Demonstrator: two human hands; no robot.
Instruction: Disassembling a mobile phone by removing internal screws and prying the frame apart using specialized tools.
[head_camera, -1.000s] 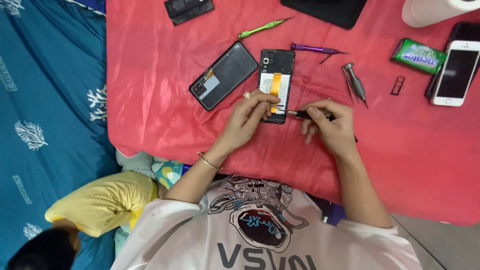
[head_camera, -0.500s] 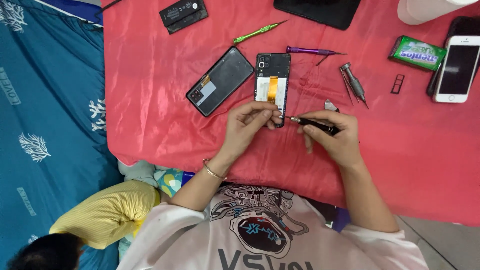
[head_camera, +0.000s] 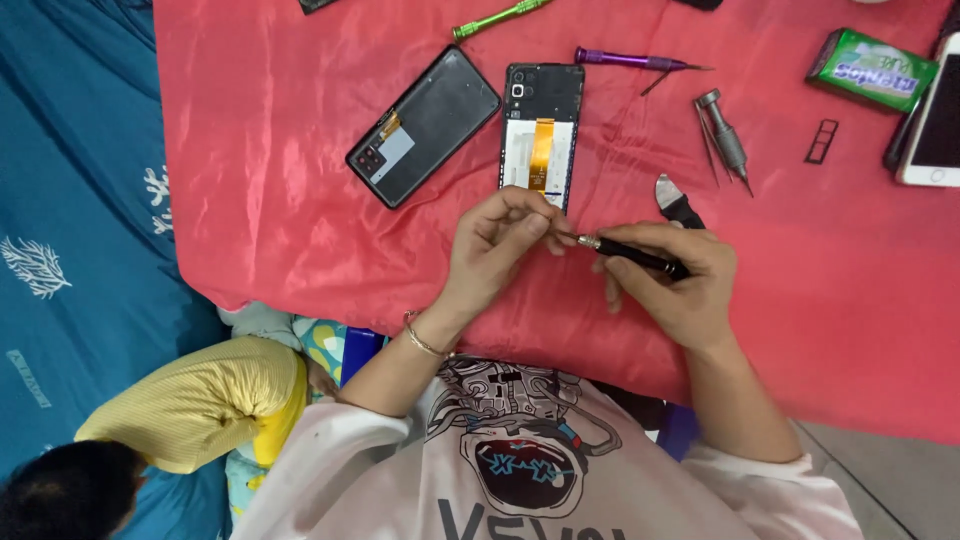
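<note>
My right hand (head_camera: 672, 285) grips a black screwdriver (head_camera: 636, 255), its metal tip pointing left. My left hand (head_camera: 497, 243), a thin bracelet on its wrist, pinches something tiny at that tip; I cannot tell what it is. Both hands hover over the red cloth (head_camera: 300, 200), just below an opened phone (head_camera: 541, 135) with an orange ribbon cable showing. Its black back cover (head_camera: 425, 125) lies tilted to the left of it.
A purple screwdriver (head_camera: 630, 60), a green screwdriver (head_camera: 500, 18), metal tweezers (head_camera: 722, 135), a small cutter (head_camera: 676, 200), a card tray (head_camera: 820, 140), a green packet (head_camera: 872, 68) and a white phone (head_camera: 935, 120) lie around. Another person in yellow (head_camera: 190, 400) lies at lower left on blue fabric (head_camera: 80, 200).
Both hands have drawn back from the opened phone's lower edge towards my body. My left fingers have come to the screwdriver tip.
</note>
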